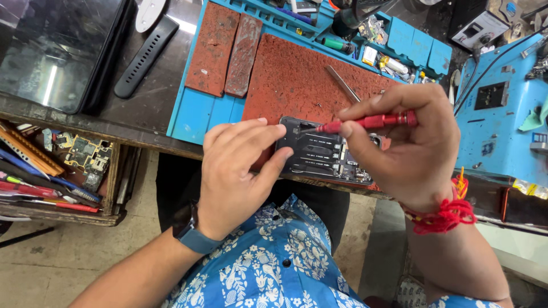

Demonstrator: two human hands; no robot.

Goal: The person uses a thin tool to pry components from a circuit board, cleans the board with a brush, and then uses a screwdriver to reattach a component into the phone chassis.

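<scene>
Cluttered repair bench (142,108), seen from the head camera: a blue work tray (197,117) carries a worn red mat (297,74), and an opened phone (322,154) lies flat on the mat's near edge, its back cover off. The left hand (237,171) presses on the phone's left end, fingers spread on it, thumb at its lower edge — a pinning hold, not a lift. The right hand (411,142) has its grip closed on a slim red screwdriver (371,121), the tip resting inside the phone's upper part. I judge the phone light and stiff but fragile inside — better held by the outer frame. A tablet (57,51) and a watch strap (145,57) lie far left.
</scene>
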